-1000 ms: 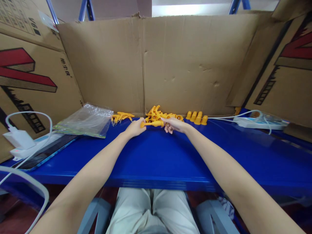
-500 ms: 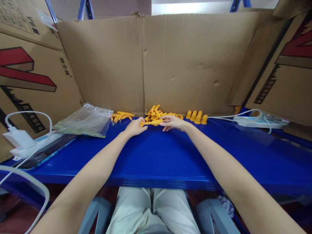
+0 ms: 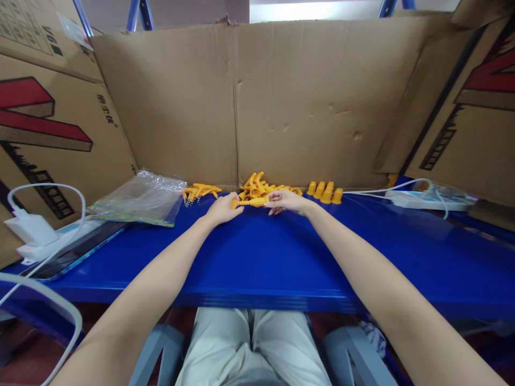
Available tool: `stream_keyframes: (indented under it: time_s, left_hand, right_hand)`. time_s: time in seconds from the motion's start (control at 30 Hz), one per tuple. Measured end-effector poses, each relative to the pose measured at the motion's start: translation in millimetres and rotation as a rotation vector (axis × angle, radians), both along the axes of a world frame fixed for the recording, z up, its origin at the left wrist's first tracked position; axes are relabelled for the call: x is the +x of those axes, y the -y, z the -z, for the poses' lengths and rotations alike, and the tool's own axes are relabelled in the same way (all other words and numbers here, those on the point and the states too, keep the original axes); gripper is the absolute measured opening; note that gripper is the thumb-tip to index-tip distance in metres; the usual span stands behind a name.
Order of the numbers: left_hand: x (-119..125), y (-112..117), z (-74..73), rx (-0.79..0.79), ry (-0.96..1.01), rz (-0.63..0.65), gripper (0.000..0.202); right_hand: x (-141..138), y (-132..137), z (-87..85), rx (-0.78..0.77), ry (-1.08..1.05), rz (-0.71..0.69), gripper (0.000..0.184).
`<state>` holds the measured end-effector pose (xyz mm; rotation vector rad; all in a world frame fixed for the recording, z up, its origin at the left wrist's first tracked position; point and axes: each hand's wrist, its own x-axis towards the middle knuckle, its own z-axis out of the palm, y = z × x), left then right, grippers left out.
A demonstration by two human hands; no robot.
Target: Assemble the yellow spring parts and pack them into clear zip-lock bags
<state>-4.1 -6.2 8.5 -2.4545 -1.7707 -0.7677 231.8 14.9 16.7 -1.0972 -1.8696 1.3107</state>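
Observation:
Between my two hands, just above the blue table, lies a slim yellow-orange plastic piece (image 3: 254,202), held sideways. It has a ribbed stretch and a flared left end. My left hand (image 3: 222,209) pinches its left end. My right hand (image 3: 285,201) grips the other end with thumb and fingers, which partly hide it. Right behind the hands is a pile of similar yellow-orange parts (image 3: 255,184), some cup-like, some with curved arms. Nearest to my left hand on the outer side lie several yellow T-shaped handles with metal screw ends (image 3: 201,190).
Several yellow caps (image 3: 327,193) stand right of the pile. A clear plastic bag (image 3: 140,199) lies at left, near a phone (image 3: 80,252) and a white charger (image 3: 34,228). A white power strip (image 3: 430,201) sits at right. Cardboard (image 3: 306,102) walls the back of the blue table (image 3: 261,257).
Hardly anything differs. Both hands keep their hold on the yellow piece in nearly the same spot, and the view has shifted very slightly.

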Motion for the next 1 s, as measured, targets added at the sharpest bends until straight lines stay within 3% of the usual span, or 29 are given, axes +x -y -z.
stream_keyframes:
  time_s: [0.07, 0.17, 0.27, 0.33, 0.47, 0.73, 1.0]
  left_hand:
    - [0.4, 0.4, -0.1, -0.004, 0.012, 0.006, 0.027]
    - [1.1, 1.1, -0.4, -0.028, 0.037, 0.016, 0.026]
    - [1.8, 1.5, -0.7, -0.034, 0.064, 0.032, 0.024]
    - [2.1, 1.4, -0.7, -0.028, 0.071, 0.040, 0.024]
    - [2.1, 1.3, -0.1, -0.012, 0.057, 0.045, 0.025]
    - [2.2, 1.1, 0.5, 0.032, -0.004, 0.046, 0.028]
    - [5.9, 4.0, 0.1, 0.085, -0.024, 0.045, 0.028]
  right_hand:
    - [-1.7, -1.1, 1.3, 0.045, 0.031, 0.009, 0.043]
    - [-6.3, -3.2, 4.0, 0.273, 0.080, 0.070, 0.049]
    - [-10.5, -6.3, 6.7, 0.519, 0.151, 0.097, 0.045]
    - [-11.7, -8.8, 8.3, 0.573, 0.189, 0.092, 0.041]
    - [-11.8, -11.0, 9.4, 0.542, 0.170, 0.066, 0.038]
    - [-12.3, 0.0, -0.1, 0.262, 0.067, 0.043, 0.031]
    - [-5.8, -1.9, -0.9, 0.182, 0.037, 0.012, 0.025]
